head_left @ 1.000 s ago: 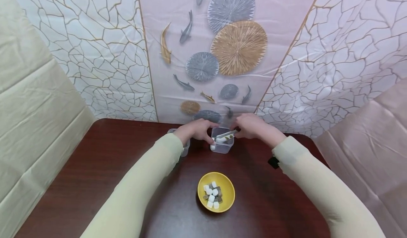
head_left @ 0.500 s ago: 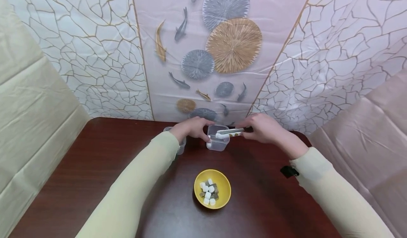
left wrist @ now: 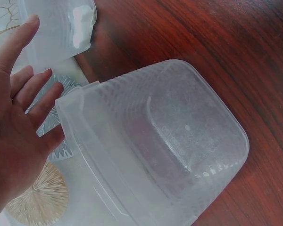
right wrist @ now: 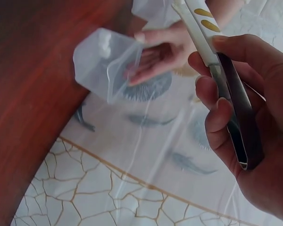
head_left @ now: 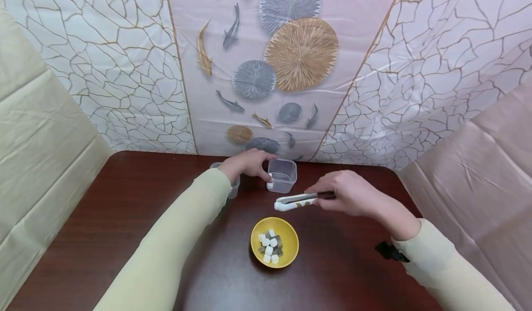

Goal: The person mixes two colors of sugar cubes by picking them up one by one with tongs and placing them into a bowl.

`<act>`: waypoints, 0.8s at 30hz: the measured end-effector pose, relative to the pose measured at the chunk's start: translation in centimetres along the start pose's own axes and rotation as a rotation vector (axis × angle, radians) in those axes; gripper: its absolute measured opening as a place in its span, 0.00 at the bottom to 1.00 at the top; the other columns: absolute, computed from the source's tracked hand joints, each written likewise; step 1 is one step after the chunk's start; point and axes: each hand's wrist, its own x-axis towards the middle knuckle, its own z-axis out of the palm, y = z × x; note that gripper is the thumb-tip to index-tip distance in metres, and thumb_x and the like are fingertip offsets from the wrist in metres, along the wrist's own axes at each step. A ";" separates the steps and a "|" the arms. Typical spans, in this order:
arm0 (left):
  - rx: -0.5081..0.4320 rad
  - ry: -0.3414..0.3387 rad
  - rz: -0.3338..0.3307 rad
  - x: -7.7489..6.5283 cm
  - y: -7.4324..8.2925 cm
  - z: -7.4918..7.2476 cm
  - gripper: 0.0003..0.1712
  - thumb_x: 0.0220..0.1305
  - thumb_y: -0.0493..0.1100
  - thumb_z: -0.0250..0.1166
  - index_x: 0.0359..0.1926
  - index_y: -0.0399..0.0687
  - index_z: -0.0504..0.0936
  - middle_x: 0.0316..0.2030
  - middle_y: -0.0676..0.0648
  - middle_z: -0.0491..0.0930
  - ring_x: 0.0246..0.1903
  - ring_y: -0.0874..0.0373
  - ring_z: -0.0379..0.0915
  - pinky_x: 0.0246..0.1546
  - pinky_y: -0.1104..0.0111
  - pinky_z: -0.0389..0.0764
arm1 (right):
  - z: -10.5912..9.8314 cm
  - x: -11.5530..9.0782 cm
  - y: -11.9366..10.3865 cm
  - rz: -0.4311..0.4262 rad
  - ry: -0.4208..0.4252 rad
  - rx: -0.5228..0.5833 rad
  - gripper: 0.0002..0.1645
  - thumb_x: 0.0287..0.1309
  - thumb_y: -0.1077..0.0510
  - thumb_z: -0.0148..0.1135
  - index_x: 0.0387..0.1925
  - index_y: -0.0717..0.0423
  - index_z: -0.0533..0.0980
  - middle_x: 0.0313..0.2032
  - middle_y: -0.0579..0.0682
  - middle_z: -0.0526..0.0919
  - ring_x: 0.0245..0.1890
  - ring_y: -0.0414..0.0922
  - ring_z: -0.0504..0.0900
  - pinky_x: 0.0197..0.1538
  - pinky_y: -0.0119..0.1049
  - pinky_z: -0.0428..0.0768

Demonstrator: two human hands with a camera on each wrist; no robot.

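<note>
My right hand (head_left: 353, 193) grips a pair of tongs (head_left: 294, 202) with a dark metal handle and white tips printed with yellow marks. The tongs hang above the table between a clear plastic box and a yellow bowl (head_left: 293, 251); I cannot tell whether their tips pinch anything. Small white pieces like marshmallows (right wrist: 104, 44) lie against one side of the clear box (head_left: 287, 186). At that box's left side is my left hand (head_left: 250, 163), its thumb and fingers extended, the fingertips right at the wall. White pieces (head_left: 269, 251) and brown cubes (head_left: 277, 252) fill the bowl's middle.
A second clear plastic box (left wrist: 170, 117) stands left of the first, mostly under my left wrist in the head view. The dark wooden table (head_left: 137, 200) ends at a patterned cloth backdrop (head_left: 253, 131) behind the boxes.
My right hand has drawn the tongs out of the clear box and toward the front, near the bowl. The left hand stays at the box. The head view has shifted slightly.
</note>
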 end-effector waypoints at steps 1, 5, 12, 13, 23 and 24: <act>0.001 0.003 0.000 0.0 0.0 -0.1 0.47 0.68 0.54 0.75 0.82 0.53 0.65 0.77 0.44 0.70 0.78 0.45 0.61 0.77 0.54 0.65 | 0.2 -0.1 -0.3 -0.003 -0.010 0.007 0.17 0.55 0.64 0.74 0.45 0.46 0.91 0.35 0.37 0.89 0.33 0.33 0.83 0.37 0.37 0.83; 0.000 0.003 -0.004 0.0 -0.1 -0.2 0.47 0.68 0.54 0.75 0.82 0.53 0.65 0.77 0.44 0.70 0.78 0.44 0.59 0.77 0.54 0.64 | 0.9 -0.5 -1.0 -0.004 -0.054 0.035 0.18 0.54 0.65 0.74 0.45 0.44 0.91 0.35 0.34 0.88 0.33 0.33 0.82 0.36 0.34 0.82; 0.002 -0.004 -0.010 0.3 -0.2 0.2 0.48 0.68 0.57 0.75 0.83 0.57 0.64 0.78 0.45 0.68 0.79 0.45 0.58 0.76 0.54 0.65 | 1.9 -1.2 -1.7 -0.002 -0.103 0.040 0.19 0.50 0.66 0.73 0.41 0.42 0.91 0.28 0.29 0.79 0.27 0.32 0.75 0.31 0.27 0.73; 0.004 -0.001 -0.011 0.2 -0.2 0.2 0.48 0.68 0.57 0.75 0.83 0.57 0.64 0.78 0.45 0.68 0.79 0.45 0.58 0.76 0.54 0.65 | 2.0 -1.3 -1.8 0.002 -0.110 0.037 0.19 0.50 0.66 0.73 0.41 0.42 0.91 0.28 0.29 0.79 0.27 0.32 0.75 0.31 0.27 0.73; 0.002 0.006 -0.015 0.1 0.0 0.1 0.48 0.68 0.56 0.76 0.83 0.56 0.65 0.78 0.45 0.68 0.79 0.43 0.57 0.78 0.54 0.63 | 2.5 -1.6 -1.6 0.059 -0.147 0.079 0.17 0.52 0.63 0.73 0.42 0.41 0.91 0.26 0.33 0.80 0.26 0.33 0.75 0.31 0.27 0.72; 0.003 0.006 -0.013 0.1 0.0 0.1 0.48 0.68 0.56 0.76 0.83 0.56 0.65 0.78 0.45 0.68 0.79 0.42 0.57 0.78 0.54 0.63 | 2.5 -1.6 -1.5 0.059 -0.133 0.075 0.17 0.51 0.63 0.73 0.43 0.42 0.91 0.26 0.34 0.80 0.26 0.33 0.75 0.31 0.27 0.72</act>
